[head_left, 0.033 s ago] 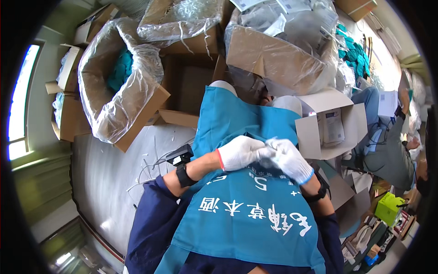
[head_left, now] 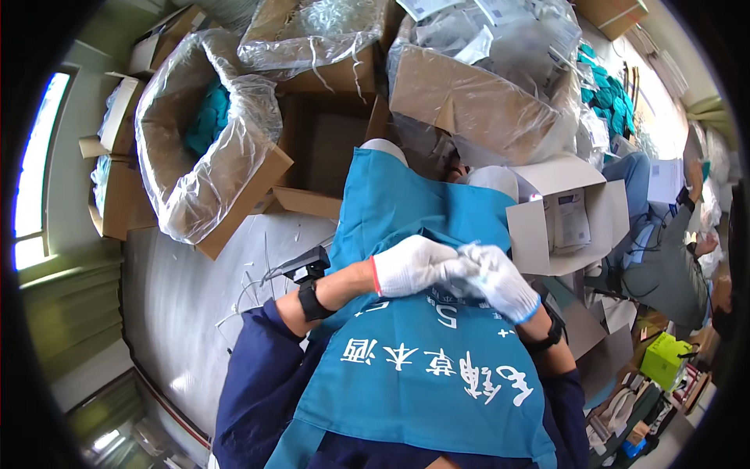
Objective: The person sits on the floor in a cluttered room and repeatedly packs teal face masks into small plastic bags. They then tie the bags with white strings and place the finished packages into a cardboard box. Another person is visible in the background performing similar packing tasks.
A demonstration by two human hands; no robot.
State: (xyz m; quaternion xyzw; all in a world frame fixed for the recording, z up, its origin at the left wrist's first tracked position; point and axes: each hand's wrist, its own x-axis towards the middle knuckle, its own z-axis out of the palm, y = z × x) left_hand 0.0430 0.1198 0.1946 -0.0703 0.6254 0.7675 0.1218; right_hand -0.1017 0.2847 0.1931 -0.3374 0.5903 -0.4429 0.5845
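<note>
Over my lap, both gloved hands meet above a teal apron (head_left: pixel 422 391) with white lettering. My left hand (head_left: pixel 414 266) wears a white knit glove with a red cuff edge; its fingers are closed in a pinch. Facing it, my right hand (head_left: pixel 500 281), in a white glove with a blue cuff edge, is closed too, its fingertips against the left ones. Something small, greyish and perhaps see-through seems to sit between the fingertips, but the gloves cover most of it. A white carton (head_left: pixel 605 211) with its flaps up and printed packets (head_left: pixel 573 219) inside stands just right of my knee.
At the far left, a plastic-lined carton (head_left: pixel 262 184) holds teal items (head_left: pixel 209 117). Beside it is an open brown box (head_left: pixel 328 141). A large carton (head_left: pixel 476 94) full of clear plastic bags stands ahead. Another person (head_left: pixel 664 258) sits at the right, near a green bag (head_left: pixel 664 359).
Both hands sit very slightly closer to my body, still together at the fingertips. Nothing else visibly differs.
</note>
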